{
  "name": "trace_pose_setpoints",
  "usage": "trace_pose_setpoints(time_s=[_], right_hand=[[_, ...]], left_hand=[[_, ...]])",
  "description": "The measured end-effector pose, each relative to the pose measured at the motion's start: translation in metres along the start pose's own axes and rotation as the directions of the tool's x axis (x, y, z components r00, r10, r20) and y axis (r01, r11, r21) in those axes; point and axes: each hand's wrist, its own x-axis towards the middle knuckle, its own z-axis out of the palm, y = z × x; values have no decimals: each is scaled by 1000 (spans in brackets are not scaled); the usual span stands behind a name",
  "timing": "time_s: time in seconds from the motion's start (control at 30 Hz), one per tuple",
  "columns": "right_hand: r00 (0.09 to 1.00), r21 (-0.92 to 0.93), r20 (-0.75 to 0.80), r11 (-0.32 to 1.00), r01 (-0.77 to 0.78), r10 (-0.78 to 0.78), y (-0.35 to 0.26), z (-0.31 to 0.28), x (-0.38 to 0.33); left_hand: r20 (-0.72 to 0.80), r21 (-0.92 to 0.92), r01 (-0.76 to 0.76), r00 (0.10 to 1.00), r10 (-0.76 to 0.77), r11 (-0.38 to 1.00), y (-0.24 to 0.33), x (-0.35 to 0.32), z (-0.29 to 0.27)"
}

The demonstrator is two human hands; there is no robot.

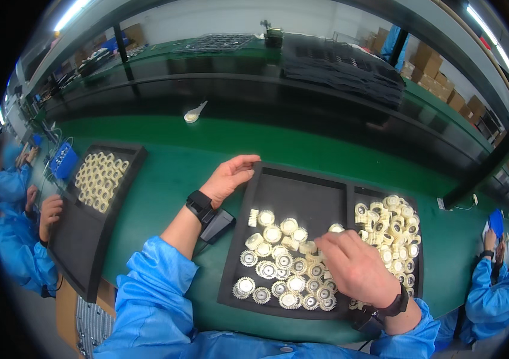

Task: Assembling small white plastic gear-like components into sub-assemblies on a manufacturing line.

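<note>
In front of me lies a black two-compartment tray (296, 194) on the green bench. Cream plastic gears (265, 269) with toothed rims lie loose in the nearer part of its left compartment, some flat, some on edge. More cream gears (395, 230) are heaped in the right compartment. My left hand (227, 178) grips the tray's far left corner, thumb and fingers at the rim. Above the left compartment, by the divider, my right hand (353, 263) is closed with its fingers curled down among the gears. Its fingertips are partly hidden, so what they pinch cannot be made out.
To the left, another black tray (102, 239) holds cream parts in rows, with a co-worker's hand (50, 216) at its edge. A blue bin (63, 160) stands beyond it. A white spoon-like scoop (194, 112) lies at the back. Another person's sleeve (494, 287) is at right.
</note>
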Motion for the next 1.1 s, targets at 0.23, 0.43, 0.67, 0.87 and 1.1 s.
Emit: trace_pose_setpoints(time_s=[0.23, 0.43, 0.67, 0.87, 1.1], right_hand=[[941, 129, -311, 987, -98, 134, -5, -2, -4], [879, 308, -410, 944, -119, 244, -6, -3, -10], [832, 997, -63, 76, 25, 551, 2, -12, -7], [768, 970, -11, -181, 164, 640, 27, -14, -14], [789, 980, 29, -174, 100, 614, 22, -14, -14]], left_hand=[[-5, 18, -5, 1000, 5, 1000, 1, -9, 1], [3, 37, -11, 1000, 11, 999, 0, -9, 0], [32, 78, -78, 997, 75, 994, 0, -7, -10], [42, 92, -59, 998, 56, 994, -3, 0, -1], [56, 86, -47, 998, 42, 995, -4, -3, -4]])
